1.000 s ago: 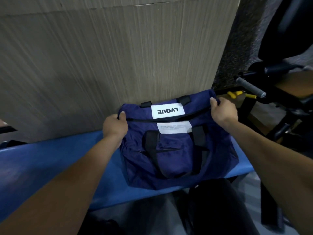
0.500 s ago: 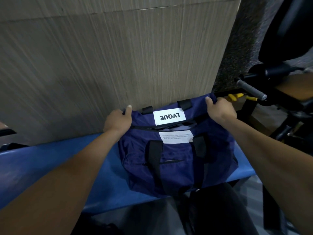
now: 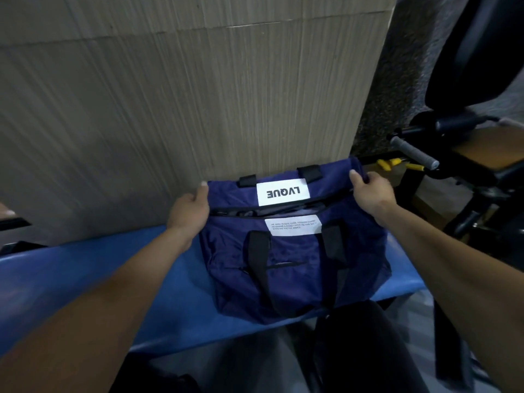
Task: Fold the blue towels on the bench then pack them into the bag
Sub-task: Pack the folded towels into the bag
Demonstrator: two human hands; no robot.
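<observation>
Right now both hands are gripping the bag (image 3: 295, 268) at its far top corners: the left hand (image 3: 188, 212) is pinching the left corner, the right hand (image 3: 371, 191) the right one. Lying on the bench (image 3: 85, 279) against the wall (image 3: 198, 109), the bag is running left to right, zip mouth between the hands. No towels are showing.

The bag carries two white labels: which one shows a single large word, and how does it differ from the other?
The upper label, reading LVQUE upside down, above the zip opening on the bag. The lower label bears several lines of small print.
</observation>
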